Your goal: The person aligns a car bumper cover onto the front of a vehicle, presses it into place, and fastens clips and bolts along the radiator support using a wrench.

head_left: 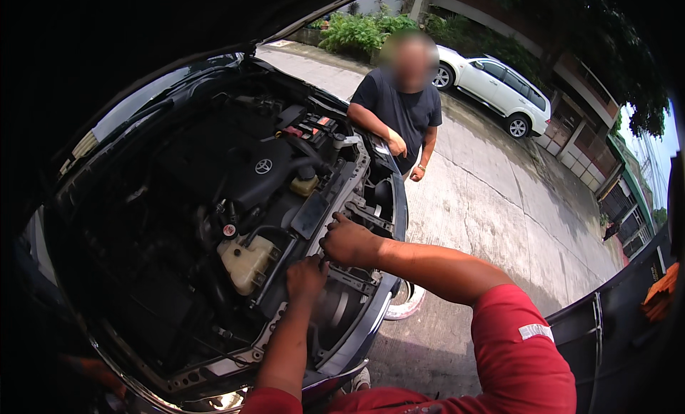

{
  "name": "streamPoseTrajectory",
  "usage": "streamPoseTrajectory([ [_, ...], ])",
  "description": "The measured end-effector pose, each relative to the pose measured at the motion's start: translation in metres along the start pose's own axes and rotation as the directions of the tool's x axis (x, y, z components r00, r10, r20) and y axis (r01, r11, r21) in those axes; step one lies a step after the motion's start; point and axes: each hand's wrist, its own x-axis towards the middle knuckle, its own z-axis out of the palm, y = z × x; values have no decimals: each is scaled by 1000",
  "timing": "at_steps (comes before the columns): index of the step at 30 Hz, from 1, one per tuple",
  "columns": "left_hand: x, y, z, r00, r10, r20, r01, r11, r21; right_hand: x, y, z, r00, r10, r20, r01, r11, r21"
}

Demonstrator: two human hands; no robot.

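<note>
While a bystander in a dark shirt stands at the far side of the front end, a person in red sleeves reaches with both hands into the engine bay of a dark car. The left hand is at the metal crossbar that runs along the front of the bay, just beside a yellowish-white plastic reservoir. The right hand, its fingers bent, sits at the same bar, slightly farther forward and close to the left; whether either hand is gripping anything cannot be told, as the fingertips are partly hidden. Farther into the bay lie a black engine cover and, near the bystander, a battery. The raised hood shades much of the machinery. Behind the bystander, a white SUV stands on sunlit concrete pavement near green shrubs, while an orange cloth hangs at the far right.
</note>
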Motion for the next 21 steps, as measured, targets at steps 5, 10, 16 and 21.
streamPoseTrajectory([
  [5, -1, -7, 0, 1000, 1, -14, -1, 1000, -24, 23, -8, -26, 825, 454, 335, -564, 693, 449],
  [10, 0, -4, 2, 1000, -24, -3, 24, 1000, -17, -4, -6, -17, 973, -83, -217, 44, 983, -179],
  [16, -3, -8, 5, 995, 38, -97, -40, 999, -19, 6, -11, -5, 892, 373, 255, -429, 877, 218],
  [21, -1, -1, -2, 997, 44, -60, -42, 998, 44, -13, -7, 20, 950, -67, -305, 67, 998, -13],
])
